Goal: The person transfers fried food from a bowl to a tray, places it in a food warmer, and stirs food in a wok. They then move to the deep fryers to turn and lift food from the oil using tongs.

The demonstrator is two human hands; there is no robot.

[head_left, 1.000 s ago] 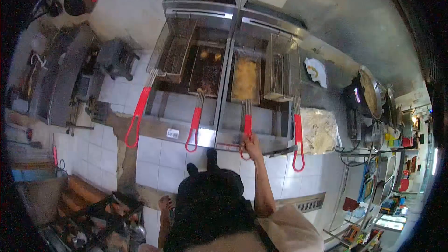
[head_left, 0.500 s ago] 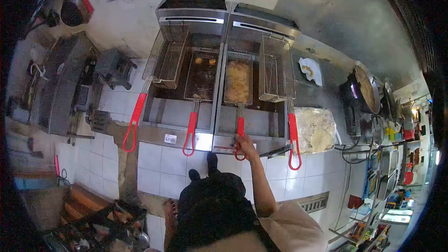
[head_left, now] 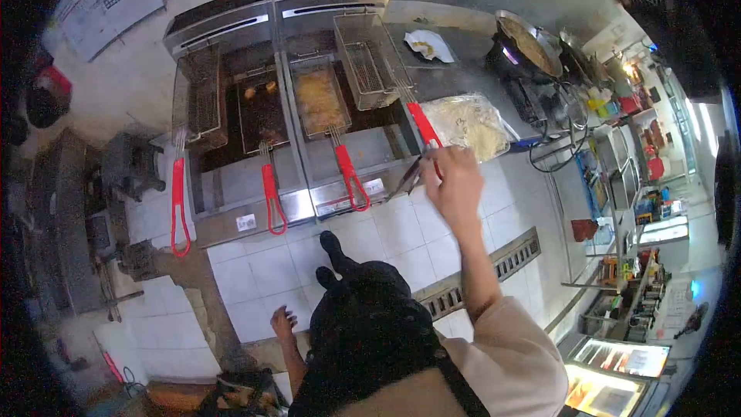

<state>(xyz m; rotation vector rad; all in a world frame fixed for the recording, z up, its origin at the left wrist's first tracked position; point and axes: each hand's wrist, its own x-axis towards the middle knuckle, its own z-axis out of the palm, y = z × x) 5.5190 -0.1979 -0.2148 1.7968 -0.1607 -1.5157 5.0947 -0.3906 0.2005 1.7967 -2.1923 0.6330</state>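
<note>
The right hand (head_left: 455, 181) is raised at the front edge of the fryer (head_left: 309, 100), closed around a pair of tongs (head_left: 411, 174) that point down and left toward the desk edge. It sits just beside the red handle of the rightmost basket (head_left: 369, 62), which hangs empty and tilted above the oil; whether the fingers also touch that handle I cannot tell. The left hand (head_left: 282, 323) hangs low by the person's side, fingers loosely spread, holding nothing.

To work the tongs well here, the grip should stay firm near the hinge end so the tips open freely, and the wrist should keep clear of the hot oil and the basket wire. Next to it on the left, a basket with battered food (head_left: 318, 99) sits down in the oil, its red handle jutting over the front panel. Further left, a third basket (head_left: 261, 104) holds a few darker pieces, and a fourth (head_left: 199, 93) hangs empty. A tray of pale shredded food (head_left: 467, 123) lies on the desk right of the fryer, near the right hand.
</note>
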